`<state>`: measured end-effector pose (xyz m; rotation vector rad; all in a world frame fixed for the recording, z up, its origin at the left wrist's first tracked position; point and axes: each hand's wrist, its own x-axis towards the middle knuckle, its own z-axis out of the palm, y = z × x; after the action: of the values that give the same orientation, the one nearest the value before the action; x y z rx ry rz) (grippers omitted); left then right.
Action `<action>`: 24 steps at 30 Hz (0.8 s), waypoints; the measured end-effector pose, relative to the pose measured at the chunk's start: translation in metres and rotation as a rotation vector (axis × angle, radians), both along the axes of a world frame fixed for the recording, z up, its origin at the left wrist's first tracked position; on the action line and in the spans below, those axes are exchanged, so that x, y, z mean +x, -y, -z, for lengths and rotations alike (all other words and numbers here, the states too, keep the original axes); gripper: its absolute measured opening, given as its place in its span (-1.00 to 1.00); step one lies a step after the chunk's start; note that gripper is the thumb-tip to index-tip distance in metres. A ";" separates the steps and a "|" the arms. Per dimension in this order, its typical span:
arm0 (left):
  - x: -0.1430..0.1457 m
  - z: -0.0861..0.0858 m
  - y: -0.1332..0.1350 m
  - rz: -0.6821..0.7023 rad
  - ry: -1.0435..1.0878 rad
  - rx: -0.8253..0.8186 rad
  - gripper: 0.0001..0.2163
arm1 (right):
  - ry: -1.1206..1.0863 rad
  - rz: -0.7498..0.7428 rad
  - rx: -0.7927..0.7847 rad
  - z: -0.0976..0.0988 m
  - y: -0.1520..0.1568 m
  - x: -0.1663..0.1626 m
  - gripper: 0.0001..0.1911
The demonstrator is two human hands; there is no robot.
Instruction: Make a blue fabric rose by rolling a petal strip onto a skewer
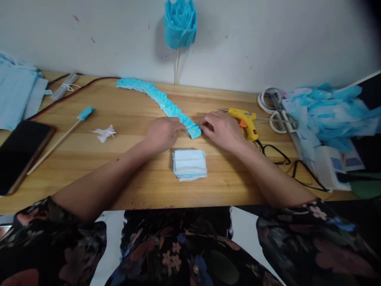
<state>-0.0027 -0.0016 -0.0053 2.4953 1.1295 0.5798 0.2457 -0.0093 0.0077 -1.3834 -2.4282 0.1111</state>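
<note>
A long row of overlapping light-blue folded pieces, a pleated strip (166, 104), curves across the wooden table from the back toward the middle. At its near end my left hand (163, 134) is closed, with thumb and forefinger on the strip's left edge. On the other side my right hand (220, 129) pinches at the tip of the same end, its fingers bent together. Just below both hands lies a neat stack of white-and-blue rectangular pieces (189, 163). Exactly what the fingertips cover is hidden.
A yellow glue gun (242, 117), scissors (281, 119) and tape rolls (269, 99) lie right, near glasses (309, 174) and blue scraps (333, 111). A phone (22, 151), blue-tipped stick (59, 141) and face masks (16, 93) lie left. A blue flower (180, 26) stands behind.
</note>
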 end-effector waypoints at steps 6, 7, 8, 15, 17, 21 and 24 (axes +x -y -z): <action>0.001 0.004 -0.001 -0.021 0.107 0.003 -0.65 | -0.079 -0.042 -0.026 0.004 -0.010 -0.001 -0.84; 0.001 0.005 -0.001 -0.020 0.117 0.010 -0.66 | -0.110 -0.041 -0.014 0.007 -0.010 0.000 -0.83; 0.001 0.006 -0.001 -0.013 0.124 0.016 -0.67 | -0.142 -0.038 -0.003 0.011 -0.008 0.002 -0.82; -0.001 0.013 -0.003 0.031 0.172 0.052 -0.70 | -0.312 -0.013 0.027 0.011 0.002 0.007 -0.71; -0.001 0.014 -0.003 0.033 0.185 0.055 -0.70 | -0.317 -0.036 0.028 0.008 0.004 0.004 -0.74; -0.002 0.015 -0.002 0.040 0.200 0.062 -0.68 | -0.328 -0.096 0.007 0.006 0.006 -0.002 -0.77; -0.003 0.014 -0.002 0.058 0.183 0.066 -0.66 | -0.343 -0.122 -0.011 0.008 0.005 -0.003 -0.78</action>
<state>-0.0059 0.0001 -0.0192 2.4616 0.9813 0.8216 0.2423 -0.0144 -0.0001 -1.1136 -2.2226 0.3609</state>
